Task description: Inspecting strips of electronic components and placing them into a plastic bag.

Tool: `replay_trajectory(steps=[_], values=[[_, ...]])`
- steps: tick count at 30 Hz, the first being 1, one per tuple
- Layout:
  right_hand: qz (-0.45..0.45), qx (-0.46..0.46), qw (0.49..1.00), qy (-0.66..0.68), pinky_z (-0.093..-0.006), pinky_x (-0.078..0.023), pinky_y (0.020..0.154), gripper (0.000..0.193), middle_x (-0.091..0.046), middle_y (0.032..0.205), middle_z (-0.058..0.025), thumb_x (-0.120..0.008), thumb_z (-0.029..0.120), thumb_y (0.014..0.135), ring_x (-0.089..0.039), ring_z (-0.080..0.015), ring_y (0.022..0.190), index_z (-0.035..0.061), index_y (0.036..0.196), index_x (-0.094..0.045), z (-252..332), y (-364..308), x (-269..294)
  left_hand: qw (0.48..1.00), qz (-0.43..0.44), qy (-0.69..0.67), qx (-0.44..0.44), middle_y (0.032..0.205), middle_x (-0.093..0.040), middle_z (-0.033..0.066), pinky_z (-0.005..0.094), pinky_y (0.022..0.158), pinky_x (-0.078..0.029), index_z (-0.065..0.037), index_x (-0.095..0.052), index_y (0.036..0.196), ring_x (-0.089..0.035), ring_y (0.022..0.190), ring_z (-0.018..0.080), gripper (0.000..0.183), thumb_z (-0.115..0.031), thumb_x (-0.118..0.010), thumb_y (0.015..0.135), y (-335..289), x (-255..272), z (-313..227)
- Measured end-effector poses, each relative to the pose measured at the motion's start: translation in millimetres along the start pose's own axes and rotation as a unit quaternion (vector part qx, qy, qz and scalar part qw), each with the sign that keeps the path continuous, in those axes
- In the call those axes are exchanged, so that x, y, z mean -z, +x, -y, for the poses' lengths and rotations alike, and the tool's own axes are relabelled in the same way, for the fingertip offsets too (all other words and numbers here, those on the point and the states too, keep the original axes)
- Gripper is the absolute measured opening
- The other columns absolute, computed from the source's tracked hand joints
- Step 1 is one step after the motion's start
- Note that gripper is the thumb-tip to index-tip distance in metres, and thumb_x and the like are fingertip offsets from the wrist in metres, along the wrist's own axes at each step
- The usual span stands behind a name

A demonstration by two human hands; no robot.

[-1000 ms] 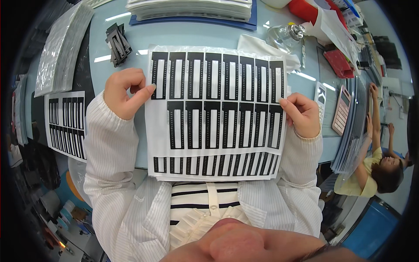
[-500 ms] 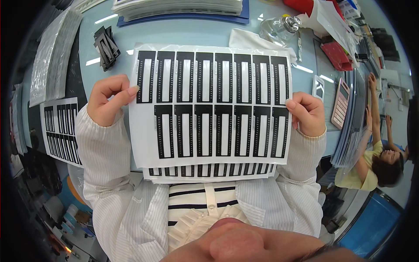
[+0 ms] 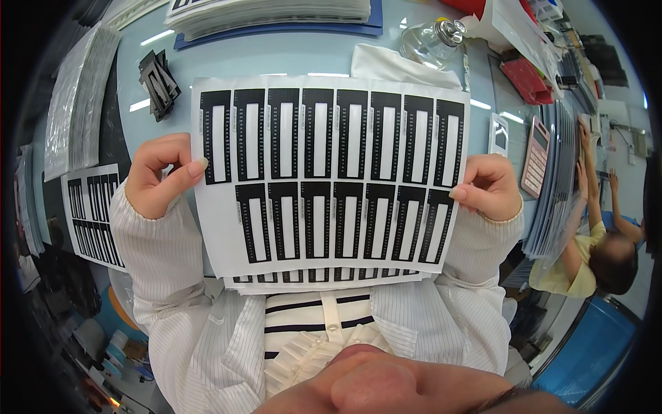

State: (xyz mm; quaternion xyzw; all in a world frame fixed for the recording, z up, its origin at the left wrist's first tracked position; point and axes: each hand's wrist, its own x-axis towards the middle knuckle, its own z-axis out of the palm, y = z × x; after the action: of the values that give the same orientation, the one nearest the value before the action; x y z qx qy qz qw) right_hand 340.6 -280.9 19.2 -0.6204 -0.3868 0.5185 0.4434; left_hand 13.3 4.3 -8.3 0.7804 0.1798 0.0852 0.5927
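Observation:
Between my two hands I hold up a white sheet (image 3: 219, 228) carrying two rows of black rectangular frame-shaped stickers with pale centres. My left hand (image 3: 162, 174) pinches its left edge, thumb on top. On the opposite edge my right hand (image 3: 488, 186) grips it the same way. The lower row lacks a sticker at its left end, leaving bare white backing. Beneath the held sheet, close to my body, the edges of more such printed sheets (image 3: 331, 277) show; most of them are hidden.
A pile of loose black frame pieces (image 3: 159, 84) lies at the far left. Behind the sheet are a white cloth (image 3: 386, 65), a glass bottle (image 3: 433, 43) with a metal top and a sheet stack (image 3: 269, 19). A pink calculator (image 3: 536, 157) sits right; another person (image 3: 586, 255) works beyond.
The held sheet has come nearer to me and looks larger and more tilted. Both hands have shifted slightly lower and apart, still pinching its edges.

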Motion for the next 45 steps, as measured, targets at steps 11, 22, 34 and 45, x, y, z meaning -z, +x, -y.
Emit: replay_trajectory(steps=[11, 22, 34, 45], values=[[0.017, 0.025, 0.999, -0.023, -0.0199, -0.030, 0.041, 0.014, -0.056, 0.054, -0.0021, -0.069, 0.003, 0.072, -0.046, -0.0057, 0.044, 0.0000, 0.062, -0.059, 0, 0, -3, 1.000, 0.005, 0.016, 0.002, 0.061, -0.048, 0.0030, 0.0238, 0.051, -0.030, 0.001, -0.050, 0.060, -0.040, 0.053, 0.0093, 0.023, -0.010, -0.059, 0.077, -3, 3, -2], [0.029, 0.037, 0.998, -0.047, -0.0208, -0.029, 0.042, 0.016, -0.056, 0.053, -0.0014, -0.071, 0.005, 0.071, -0.044, -0.0057, 0.045, 0.0000, 0.060, -0.060, 3, 2, 2, 1.000, 0.012, 0.028, -0.003, 0.061, -0.049, 0.0035, 0.0238, 0.050, -0.031, 0.001, -0.050, 0.060, -0.040, 0.053, 0.0097, 0.023, -0.011, -0.059, 0.077, 3, 2, -4], [0.012, -0.006, 1.000, 0.010, -0.0191, -0.029, 0.038, 0.017, -0.056, 0.053, -0.0023, -0.069, 0.006, 0.073, -0.045, -0.0053, 0.041, -0.0002, 0.060, -0.059, -3, 0, -7, 0.999, 0.013, 0.038, 0.021, 0.059, -0.046, 0.0033, 0.0237, 0.050, -0.030, 0.002, -0.048, 0.059, -0.039, 0.052, 0.0095, 0.024, -0.009, -0.059, 0.077, -4, 1, 2], [0.009, 0.009, 0.998, 0.066, -0.0177, -0.031, 0.037, 0.016, -0.055, 0.055, -0.0049, -0.066, 0.005, 0.077, -0.046, -0.0058, 0.041, -0.0010, 0.065, -0.057, 2, -6, 1, 0.999, 0.037, 0.024, 0.021, 0.060, -0.047, 0.0029, 0.0229, 0.050, -0.031, 0.001, -0.046, 0.059, -0.039, 0.053, 0.0080, 0.026, -0.008, -0.057, 0.081, 5, 3, 1]])
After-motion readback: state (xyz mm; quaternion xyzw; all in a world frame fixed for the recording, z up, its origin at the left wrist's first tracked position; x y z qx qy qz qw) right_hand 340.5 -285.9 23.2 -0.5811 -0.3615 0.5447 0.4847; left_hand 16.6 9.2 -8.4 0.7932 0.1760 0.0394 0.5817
